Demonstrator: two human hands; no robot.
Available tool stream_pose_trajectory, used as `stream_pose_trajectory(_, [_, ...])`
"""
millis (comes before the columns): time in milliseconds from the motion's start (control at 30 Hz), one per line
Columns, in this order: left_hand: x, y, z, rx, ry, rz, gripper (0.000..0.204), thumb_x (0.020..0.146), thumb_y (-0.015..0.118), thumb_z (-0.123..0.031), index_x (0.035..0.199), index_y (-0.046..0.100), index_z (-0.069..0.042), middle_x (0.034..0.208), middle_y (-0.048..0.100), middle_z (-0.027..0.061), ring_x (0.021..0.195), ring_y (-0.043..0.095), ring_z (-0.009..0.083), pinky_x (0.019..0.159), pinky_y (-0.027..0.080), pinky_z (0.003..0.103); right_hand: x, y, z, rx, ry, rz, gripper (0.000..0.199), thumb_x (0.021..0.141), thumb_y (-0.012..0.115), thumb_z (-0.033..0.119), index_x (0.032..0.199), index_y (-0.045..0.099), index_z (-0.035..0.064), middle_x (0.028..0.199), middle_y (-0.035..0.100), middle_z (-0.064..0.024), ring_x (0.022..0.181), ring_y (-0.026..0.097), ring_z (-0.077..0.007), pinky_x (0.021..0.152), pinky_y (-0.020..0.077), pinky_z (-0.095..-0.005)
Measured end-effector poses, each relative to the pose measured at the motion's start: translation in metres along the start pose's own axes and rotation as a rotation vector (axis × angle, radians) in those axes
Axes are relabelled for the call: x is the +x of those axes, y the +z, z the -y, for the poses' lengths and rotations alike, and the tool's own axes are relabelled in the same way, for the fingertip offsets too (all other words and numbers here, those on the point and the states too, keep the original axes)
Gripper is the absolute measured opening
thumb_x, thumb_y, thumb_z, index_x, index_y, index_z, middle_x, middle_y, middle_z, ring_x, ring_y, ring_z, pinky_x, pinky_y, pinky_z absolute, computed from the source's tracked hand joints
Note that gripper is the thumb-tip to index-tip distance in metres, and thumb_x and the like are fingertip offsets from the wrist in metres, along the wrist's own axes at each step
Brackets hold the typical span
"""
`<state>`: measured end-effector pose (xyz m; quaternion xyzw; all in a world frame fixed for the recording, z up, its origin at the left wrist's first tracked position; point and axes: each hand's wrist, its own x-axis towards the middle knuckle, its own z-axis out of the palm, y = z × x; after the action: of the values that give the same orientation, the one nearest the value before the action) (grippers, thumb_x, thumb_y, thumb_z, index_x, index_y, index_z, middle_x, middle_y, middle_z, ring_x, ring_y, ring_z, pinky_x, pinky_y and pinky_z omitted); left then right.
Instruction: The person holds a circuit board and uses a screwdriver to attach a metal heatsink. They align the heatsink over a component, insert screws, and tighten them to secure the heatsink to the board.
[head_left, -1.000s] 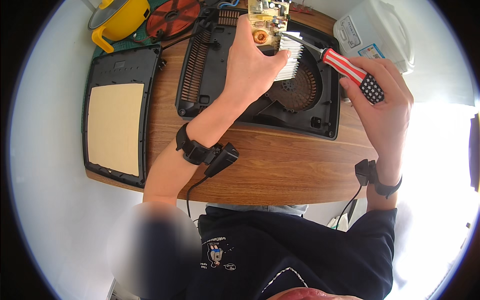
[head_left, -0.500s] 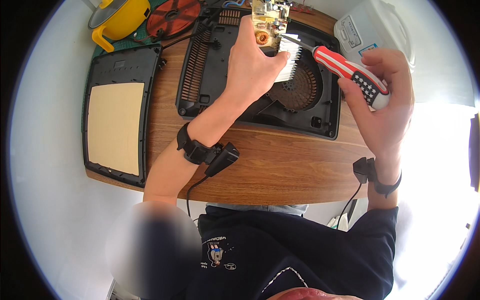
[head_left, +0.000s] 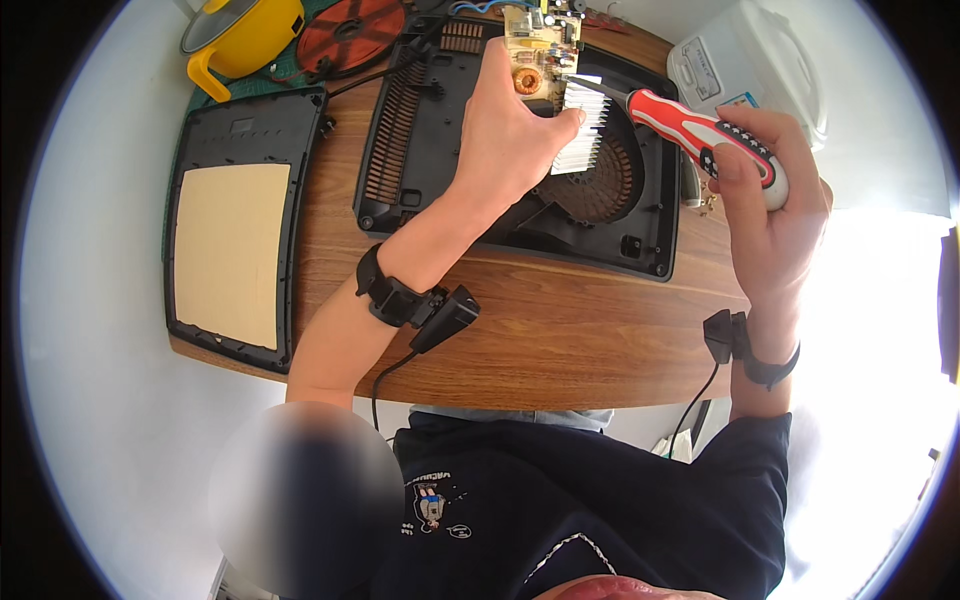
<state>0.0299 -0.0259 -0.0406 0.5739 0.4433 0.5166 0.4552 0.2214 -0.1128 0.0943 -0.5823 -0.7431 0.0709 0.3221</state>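
My left hand [head_left: 512,140] grips a circuit board [head_left: 540,50] by its near end, where a finned metal heat sink [head_left: 582,125] and a copper coil [head_left: 527,80] sit. My left thumb presses against the heat sink's fins. In my right hand [head_left: 775,200] is a screwdriver [head_left: 690,125] with a red, white and black star-patterned handle. Its shaft points left, and the tip meets the board at the far end of the heat sink; whether it sits in a screw is too small to tell. Below the board lies a black plastic housing [head_left: 430,170] with a round fan grille [head_left: 600,185].
A black panel [head_left: 230,260] with a beige sheet lies at the left on the wooden table [head_left: 540,330]. Behind it are a yellow pot [head_left: 240,45] and a reddish-brown coil disc [head_left: 345,40] on a green mat. At the back right stands a white container [head_left: 750,60].
The board and heat sink have shifted slightly nearer to me. My right hand has turned the screwdriver handle, and its fingers now wrap it differently.
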Motion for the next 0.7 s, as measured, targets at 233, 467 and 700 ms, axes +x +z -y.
stream_pose_trajectory(233, [0.001, -0.003, 0.002, -0.035, 0.097, -0.021, 0.056, 0.08, 0.083, -0.008, 0.124, 0.048, -0.003, 0.112, 0.069, 0.0119, 0.101, 0.071, 0.0217, 0.092, 0.056, 0.037, 0.011, -0.007, -0.011, -0.038, -0.416, 0.005, 0.035, 0.083, 0.086, 0.013, 0.112, 0.068, 0.0046, 0.094, 0.073, -0.01, 0.08, 0.072, -0.0269, 0.073, 0.0574, -0.0314])
stream_pose_trajectory(467, [0.0, 0.002, 0.004, -0.067, 0.036, 0.007, 0.056, 0.081, 0.082, -0.002, 0.125, 0.048, -0.002, 0.116, 0.067, 0.0107, 0.105, 0.069, 0.0182, 0.093, 0.056, 0.035, 0.001, -0.012, 0.0, -0.093, -0.138, 0.077, 0.043, 0.086, 0.077, 0.002, 0.127, 0.064, 0.0046, 0.108, 0.069, -0.013, 0.101, 0.069, -0.0223, 0.092, 0.0532, -0.0327])
stream_pose_trajectory(700, [0.001, 0.0, -0.004, -0.159, 0.04, -0.008, 0.053, 0.081, 0.079, 0.004, 0.123, 0.047, -0.002, 0.116, 0.066, 0.0105, 0.102, 0.068, 0.0171, 0.089, 0.058, 0.032, 0.012, -0.002, -0.007, -0.126, -0.399, -0.073, 0.04, 0.093, 0.078, 0.014, 0.129, 0.063, 0.0054, 0.097, 0.073, -0.0094, 0.085, 0.072, -0.0233, 0.079, 0.0566, -0.0313])
